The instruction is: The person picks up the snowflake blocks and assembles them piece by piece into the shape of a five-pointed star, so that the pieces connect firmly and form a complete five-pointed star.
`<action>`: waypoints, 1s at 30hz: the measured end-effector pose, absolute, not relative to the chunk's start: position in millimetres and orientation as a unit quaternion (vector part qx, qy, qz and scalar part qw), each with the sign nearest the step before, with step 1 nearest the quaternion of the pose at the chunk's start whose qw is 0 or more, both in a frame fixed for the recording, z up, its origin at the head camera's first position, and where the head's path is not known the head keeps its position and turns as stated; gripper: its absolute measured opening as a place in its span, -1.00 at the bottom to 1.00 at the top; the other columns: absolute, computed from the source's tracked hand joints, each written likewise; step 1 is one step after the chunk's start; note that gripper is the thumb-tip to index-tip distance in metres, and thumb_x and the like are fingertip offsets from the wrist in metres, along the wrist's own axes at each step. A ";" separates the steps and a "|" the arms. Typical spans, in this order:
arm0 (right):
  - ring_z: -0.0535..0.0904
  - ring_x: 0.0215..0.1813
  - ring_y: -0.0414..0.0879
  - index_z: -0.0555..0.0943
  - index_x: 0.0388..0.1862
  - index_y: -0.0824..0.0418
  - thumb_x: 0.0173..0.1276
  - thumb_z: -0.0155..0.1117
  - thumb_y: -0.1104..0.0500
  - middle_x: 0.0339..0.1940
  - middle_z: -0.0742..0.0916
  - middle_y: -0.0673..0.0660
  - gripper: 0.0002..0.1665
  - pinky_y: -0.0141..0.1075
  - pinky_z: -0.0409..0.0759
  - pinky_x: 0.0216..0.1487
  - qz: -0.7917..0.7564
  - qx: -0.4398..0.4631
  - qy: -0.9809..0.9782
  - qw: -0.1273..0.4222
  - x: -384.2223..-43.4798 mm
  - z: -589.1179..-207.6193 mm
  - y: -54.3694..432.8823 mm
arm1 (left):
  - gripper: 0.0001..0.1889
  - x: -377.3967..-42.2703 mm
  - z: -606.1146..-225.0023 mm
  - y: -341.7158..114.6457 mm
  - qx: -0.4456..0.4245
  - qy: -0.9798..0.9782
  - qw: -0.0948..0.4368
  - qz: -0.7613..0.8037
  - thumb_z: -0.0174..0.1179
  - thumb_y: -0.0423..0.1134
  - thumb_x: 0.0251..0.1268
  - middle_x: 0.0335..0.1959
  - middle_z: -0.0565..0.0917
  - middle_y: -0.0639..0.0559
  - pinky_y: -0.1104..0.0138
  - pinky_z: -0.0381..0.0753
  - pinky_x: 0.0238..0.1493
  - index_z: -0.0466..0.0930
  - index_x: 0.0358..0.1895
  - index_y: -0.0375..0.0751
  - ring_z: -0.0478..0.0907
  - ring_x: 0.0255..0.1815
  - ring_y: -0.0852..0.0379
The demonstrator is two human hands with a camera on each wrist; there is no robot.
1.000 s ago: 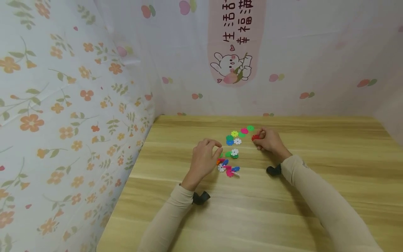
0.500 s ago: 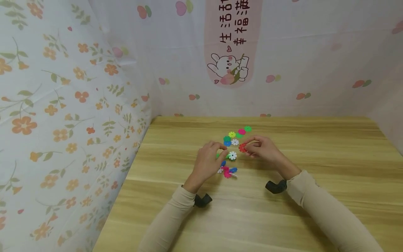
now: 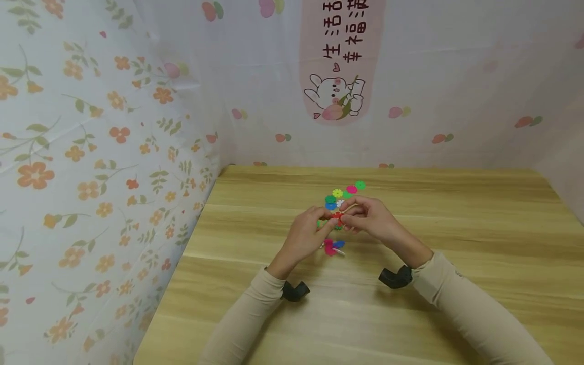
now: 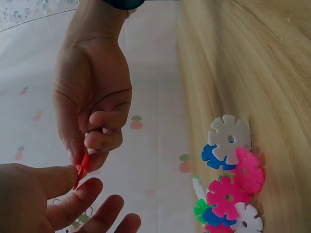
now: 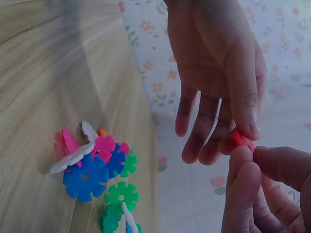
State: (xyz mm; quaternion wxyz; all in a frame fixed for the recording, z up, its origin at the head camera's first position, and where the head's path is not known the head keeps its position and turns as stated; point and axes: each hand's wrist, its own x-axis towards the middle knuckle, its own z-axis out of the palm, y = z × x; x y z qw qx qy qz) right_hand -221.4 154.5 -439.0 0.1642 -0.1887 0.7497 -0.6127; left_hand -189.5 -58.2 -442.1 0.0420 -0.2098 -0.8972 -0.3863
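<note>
Both hands meet above the far middle of the table, pinching a red notched plastic disc (image 3: 337, 218) between them. My left hand (image 3: 305, 235) has its thumb and forefinger at one side of the disc, its other fingers spread in the left wrist view. The right hand (image 3: 371, 218) pinches the opposite side. Seen edge-on in the left wrist view, the red disc (image 4: 81, 171) is partly covered by fingertips. Below the hands lie more notched discs: blue (image 5: 86, 178), green (image 5: 121, 195), pink (image 4: 227, 197) and white (image 4: 229, 139), some of them overlapping or standing tilted.
A row of discs, among them yellow (image 3: 337, 193), pink (image 3: 351, 189) and green (image 3: 360, 185), lies beyond the hands on the wooden table (image 3: 456, 218). Patterned cloth (image 3: 255, 76) hangs behind and at the left. Black wrist mounts (image 3: 295, 291) jut inward from both wrists.
The right hand has brought the red disc leftward and nearer to the left hand. The left hand has shifted slightly right, and its thumb and forefinger now pinch the disc too.
</note>
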 end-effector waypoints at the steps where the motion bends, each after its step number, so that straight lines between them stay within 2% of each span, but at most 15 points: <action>1: 0.70 -0.18 0.27 0.52 0.09 0.35 0.42 0.34 0.20 -0.18 0.77 0.23 -0.64 -0.03 0.69 -0.20 -0.613 -0.189 0.750 0.165 -221.7 -438.8 153.3 | -0.74 -189.8 -442.2 -58.6 -0.208 -0.895 0.040 -0.392 0.14 -0.03 0.51 -0.12 0.66 0.11 0.32 0.53 -0.16 0.68 -0.06 -0.13 0.57 -0.15 0.20; 6: 0.71 -0.17 0.26 0.53 0.06 0.33 0.39 0.36 0.20 -0.19 0.77 0.23 -0.65 0.00 0.69 -0.20 -0.612 -0.193 0.749 0.165 -222.7 -439.5 147.8 | -0.79 -190.1 -443.1 -61.3 -0.209 -0.887 0.039 -0.410 0.15 -0.06 0.50 -0.16 0.66 0.15 0.27 0.55 -0.08 0.66 -0.10 -0.10 0.57 -0.11 0.23; 11: 0.72 -0.22 0.11 0.55 0.05 0.33 0.40 0.36 0.17 -0.20 0.77 0.21 -0.65 -0.01 0.69 -0.20 -0.604 -0.190 0.755 0.167 -222.3 -438.2 144.0 | -0.81 -189.5 -443.5 -65.4 -0.205 -0.881 0.036 -0.424 0.16 -0.09 0.50 -0.16 0.66 0.13 0.29 0.56 -0.11 0.65 -0.13 -0.11 0.57 -0.12 0.21; 17: 0.65 -0.27 0.32 0.54 0.13 0.31 0.51 0.23 0.05 -0.19 0.69 0.42 -0.60 0.00 0.69 -0.22 -0.596 -0.156 0.775 0.141 -235.6 -440.3 145.0 | -0.83 -190.7 -439.0 -69.5 -0.196 -0.888 0.047 -0.414 0.17 -0.13 0.49 -0.16 0.66 0.10 0.32 0.56 -0.13 0.66 -0.14 -0.15 0.57 -0.13 0.20; 21: 0.63 -0.41 0.21 0.53 0.16 0.29 0.54 0.17 0.03 -0.19 0.65 0.47 -0.60 -0.13 0.68 -0.34 -0.566 -0.120 0.809 0.108 -261.8 -453.6 150.2 | -0.85 -190.7 -433.2 -72.4 -0.189 -0.888 0.058 -0.415 0.18 -0.16 0.49 -0.15 0.67 0.11 0.30 0.56 -0.09 0.66 -0.14 -0.14 0.58 -0.10 0.18; 23: 0.60 -0.49 0.11 0.53 0.20 0.27 0.54 0.18 0.05 -0.23 0.66 0.44 -0.60 -0.18 0.65 -0.42 -0.557 -0.101 0.817 0.109 -276.0 -466.1 153.6 | -0.86 -189.7 -431.2 -73.9 -0.189 -0.887 0.061 -0.416 0.18 -0.17 0.49 -0.15 0.67 0.09 0.28 0.56 -0.07 0.66 -0.13 -0.15 0.59 -0.08 0.16; 25: 0.56 -0.56 0.01 0.51 0.24 0.26 0.53 0.20 0.08 -0.36 0.65 0.37 -0.58 -0.24 0.60 -0.49 -0.557 -0.084 0.817 0.122 -288.0 -480.8 156.5 | -0.86 -188.5 -430.8 -75.0 -0.189 -0.888 0.064 -0.414 0.18 -0.18 0.48 -0.15 0.68 0.08 0.27 0.56 -0.05 0.65 -0.13 -0.16 0.60 -0.08 0.15; 30: 0.53 -0.65 -0.12 0.49 0.31 0.19 0.48 0.26 0.07 -0.60 0.61 0.15 -0.51 -0.28 0.58 -0.58 -0.545 -0.050 0.822 0.159 -301.8 -507.6 156.6 | -0.86 -185.3 -432.9 -77.7 -0.188 -0.889 0.067 -0.413 0.18 -0.20 0.48 -0.16 0.68 0.06 0.26 0.56 -0.04 0.65 -0.12 -0.18 0.60 -0.10 0.14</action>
